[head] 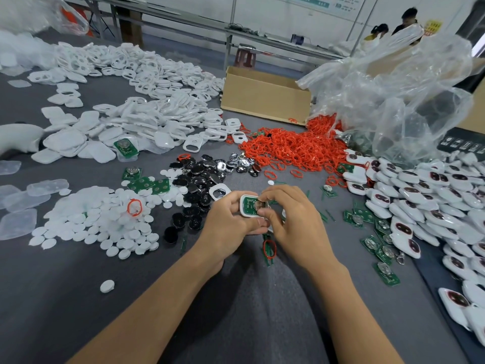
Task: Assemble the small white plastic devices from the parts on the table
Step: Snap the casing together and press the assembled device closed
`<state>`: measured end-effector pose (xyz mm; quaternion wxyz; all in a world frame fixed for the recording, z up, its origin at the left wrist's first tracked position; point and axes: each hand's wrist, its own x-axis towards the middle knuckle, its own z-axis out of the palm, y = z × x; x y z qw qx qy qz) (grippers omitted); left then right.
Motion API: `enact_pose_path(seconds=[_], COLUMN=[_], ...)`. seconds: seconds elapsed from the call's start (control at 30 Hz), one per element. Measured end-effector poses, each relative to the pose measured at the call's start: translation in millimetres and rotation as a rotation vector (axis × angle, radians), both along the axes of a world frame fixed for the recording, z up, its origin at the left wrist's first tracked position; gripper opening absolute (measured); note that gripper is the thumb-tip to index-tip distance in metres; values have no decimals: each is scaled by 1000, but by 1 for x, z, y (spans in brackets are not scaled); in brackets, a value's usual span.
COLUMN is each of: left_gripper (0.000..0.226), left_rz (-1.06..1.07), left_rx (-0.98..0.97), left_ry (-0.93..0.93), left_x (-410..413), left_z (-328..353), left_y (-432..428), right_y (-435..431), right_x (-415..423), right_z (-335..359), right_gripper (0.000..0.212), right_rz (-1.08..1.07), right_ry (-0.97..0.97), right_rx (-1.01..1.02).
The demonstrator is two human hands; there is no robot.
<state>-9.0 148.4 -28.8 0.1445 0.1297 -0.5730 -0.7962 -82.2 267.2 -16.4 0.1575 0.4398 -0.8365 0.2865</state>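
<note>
My left hand (228, 219) grips a small white plastic shell (248, 206) from its left side, just above the grey table. A green circuit board with a round metal coin cell (259, 204) lies inside the shell. My right hand (286, 214) pinches the coin cell and the shell's right end between thumb and fingers. A red rubber ring (269, 248) lies on the table just below my hands. Part of the shell is hidden under my fingers.
White shell halves (147, 119) are heaped at the back left, white round discs (105, 222) at the left, black and chrome buttons (199, 177) in the middle, red rings (294, 148) behind. Finished units (433, 206) and loose green boards (380, 248) lie right. A cardboard box (265, 95) and plastic bag (393, 82) stand behind.
</note>
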Motion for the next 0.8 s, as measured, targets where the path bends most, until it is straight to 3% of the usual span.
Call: enact_pose_path(seconds=[0.2, 0.43, 0.8], left_gripper=[37, 14, 18], left_rz=[-4, -1, -2], left_rx=[25, 114, 78], left_ry=[1, -10, -5], left_x=[0, -4, -3], left_z=[0, 0, -2], left_y=[-1, -4, -4], right_y=[0, 1, 0], right_x=[1, 2, 2], right_z=[1, 2, 3], right_gripper=[13, 14, 11], right_rz=[-9, 0, 38], right_ry=[-13, -30, -57], right_rx=[-12, -29, -72])
